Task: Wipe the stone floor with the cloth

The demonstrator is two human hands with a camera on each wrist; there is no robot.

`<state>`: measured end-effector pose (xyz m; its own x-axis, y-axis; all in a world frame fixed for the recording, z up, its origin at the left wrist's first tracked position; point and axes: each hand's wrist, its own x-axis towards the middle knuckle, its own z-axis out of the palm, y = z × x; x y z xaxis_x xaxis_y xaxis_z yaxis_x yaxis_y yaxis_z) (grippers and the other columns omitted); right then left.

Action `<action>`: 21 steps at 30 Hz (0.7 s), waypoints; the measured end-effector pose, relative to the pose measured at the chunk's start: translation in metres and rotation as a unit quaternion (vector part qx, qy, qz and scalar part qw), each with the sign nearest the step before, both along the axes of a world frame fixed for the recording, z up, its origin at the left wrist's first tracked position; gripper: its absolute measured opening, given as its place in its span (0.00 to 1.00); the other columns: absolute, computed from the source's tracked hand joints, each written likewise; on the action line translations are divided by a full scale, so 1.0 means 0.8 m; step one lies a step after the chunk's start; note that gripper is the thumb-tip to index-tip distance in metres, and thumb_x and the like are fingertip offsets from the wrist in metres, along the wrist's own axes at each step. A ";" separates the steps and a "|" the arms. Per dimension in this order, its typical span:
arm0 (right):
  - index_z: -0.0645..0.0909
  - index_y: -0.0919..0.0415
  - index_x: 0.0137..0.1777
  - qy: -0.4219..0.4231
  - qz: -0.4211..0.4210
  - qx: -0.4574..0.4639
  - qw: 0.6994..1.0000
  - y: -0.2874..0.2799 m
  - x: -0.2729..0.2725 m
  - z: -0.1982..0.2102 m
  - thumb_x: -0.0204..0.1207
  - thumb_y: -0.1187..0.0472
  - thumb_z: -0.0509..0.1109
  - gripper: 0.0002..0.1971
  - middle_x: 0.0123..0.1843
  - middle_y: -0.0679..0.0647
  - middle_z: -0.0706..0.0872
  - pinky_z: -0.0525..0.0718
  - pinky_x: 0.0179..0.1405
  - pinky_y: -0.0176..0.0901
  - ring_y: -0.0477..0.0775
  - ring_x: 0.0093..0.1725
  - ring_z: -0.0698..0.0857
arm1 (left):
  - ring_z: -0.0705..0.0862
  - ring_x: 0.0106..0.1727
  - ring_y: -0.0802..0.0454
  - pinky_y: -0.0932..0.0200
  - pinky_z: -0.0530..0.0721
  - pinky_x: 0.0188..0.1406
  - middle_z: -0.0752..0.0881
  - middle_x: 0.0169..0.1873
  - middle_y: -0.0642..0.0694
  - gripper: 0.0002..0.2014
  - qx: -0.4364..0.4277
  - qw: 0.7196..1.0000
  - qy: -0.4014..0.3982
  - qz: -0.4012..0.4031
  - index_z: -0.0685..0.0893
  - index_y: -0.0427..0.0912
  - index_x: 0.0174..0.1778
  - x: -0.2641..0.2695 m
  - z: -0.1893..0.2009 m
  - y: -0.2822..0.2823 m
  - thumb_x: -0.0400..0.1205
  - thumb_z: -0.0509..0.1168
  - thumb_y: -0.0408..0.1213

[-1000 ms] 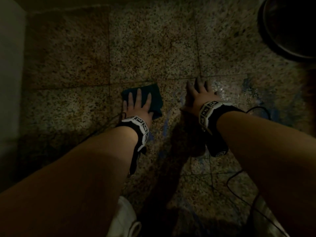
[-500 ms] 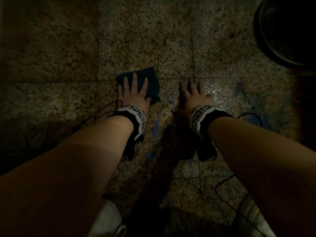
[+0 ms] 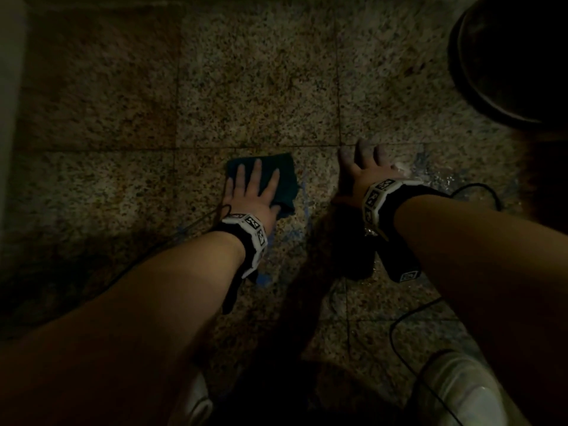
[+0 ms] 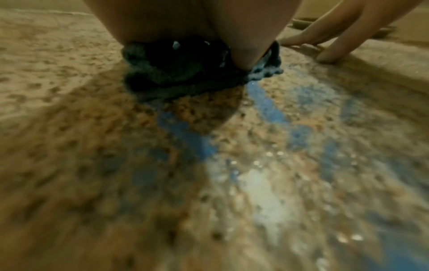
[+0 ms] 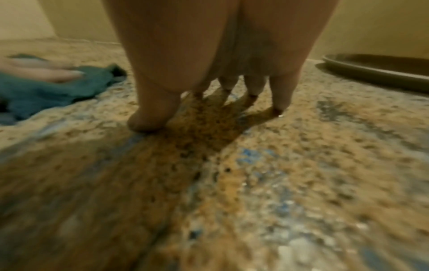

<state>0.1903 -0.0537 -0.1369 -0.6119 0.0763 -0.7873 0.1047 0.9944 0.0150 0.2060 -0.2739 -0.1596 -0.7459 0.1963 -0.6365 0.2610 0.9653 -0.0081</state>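
The speckled brown granite-tile floor (image 3: 255, 87) carries everything here, with blue streaks and a wet, shiny patch across its middle tiles, likely the mess to be wiped. A dark round basin (image 3: 507, 56) sits at the floor's far right corner, probably set clear of the wiping.

The folded dark teal cloth (image 3: 284, 173) lies near the floor's middle, just this side of a grout line. The left hand (image 3: 250, 195) lies on it flat, fingers straight and spread, pinning it down, which suits pushing it over the stone. The right hand (image 3: 365, 173) is also unclenched, fingers splayed on bare wet tile, apparently as a brace.

The head view hides the contact. The left wrist view shows the cloth bunched under the palm beside bright blue streaks (image 4: 267, 102); the right wrist view shows the fingertips (image 5: 284, 102) touching stone, holding nothing.
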 end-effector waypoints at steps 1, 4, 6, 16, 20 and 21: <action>0.27 0.39 0.80 0.002 0.001 0.000 1.000 -0.001 0.000 -0.002 0.75 0.37 0.68 0.52 0.82 0.51 0.24 0.46 0.78 0.70 0.66 0.82 0.32 | 0.31 0.81 0.39 0.43 0.36 0.81 0.27 0.80 0.46 0.33 0.002 1.000 0.004 0.004 0.31 0.57 0.81 -0.002 -0.001 0.002 0.87 0.45 0.55; 0.28 0.38 0.80 0.001 -0.008 -0.003 1.000 0.000 -0.003 -0.011 0.74 0.38 0.70 0.53 0.82 0.49 0.24 0.46 0.79 0.71 0.65 0.82 0.31 | 0.32 0.82 0.38 0.42 0.36 0.79 0.29 0.81 0.46 0.33 0.012 0.999 0.030 0.031 0.32 0.56 0.81 -0.015 -0.002 0.022 0.87 0.45 0.55; 0.28 0.37 0.80 -0.002 -0.015 -0.009 1.000 0.002 -0.004 -0.014 0.74 0.36 0.68 0.52 0.82 0.48 0.24 0.46 0.79 0.71 0.65 0.82 0.31 | 0.33 0.82 0.37 0.42 0.36 0.79 0.29 0.81 0.45 0.33 0.015 0.997 0.049 0.053 0.32 0.56 0.81 -0.026 -0.005 0.040 0.87 0.45 0.55; 0.28 0.38 0.80 0.000 -0.006 -0.028 1.000 0.004 -0.002 -0.010 0.76 0.36 0.65 0.49 0.82 0.49 0.23 0.45 0.80 0.69 0.65 0.81 0.29 | 0.33 0.82 0.36 0.41 0.37 0.79 0.30 0.81 0.44 0.32 0.017 0.998 0.050 0.039 0.33 0.55 0.82 -0.026 -0.003 0.048 0.87 0.43 0.56; 0.29 0.39 0.81 0.012 0.005 -0.021 1.000 0.002 -0.003 -0.010 0.76 0.33 0.63 0.48 0.83 0.50 0.26 0.50 0.79 0.70 0.66 0.82 0.32 | 0.32 0.81 0.36 0.41 0.37 0.79 0.28 0.80 0.43 0.33 0.003 1.000 -0.004 -0.005 0.30 0.55 0.81 0.004 0.006 0.052 0.87 0.44 0.56; 0.29 0.40 0.81 0.016 0.011 -0.020 1.000 0.003 -0.003 -0.009 0.75 0.33 0.62 0.48 0.83 0.50 0.27 0.53 0.78 0.70 0.67 0.82 0.33 | 0.31 0.81 0.36 0.41 0.37 0.79 0.27 0.80 0.44 0.33 0.000 1.000 -0.020 -0.013 0.30 0.55 0.81 0.015 0.008 0.054 0.87 0.44 0.55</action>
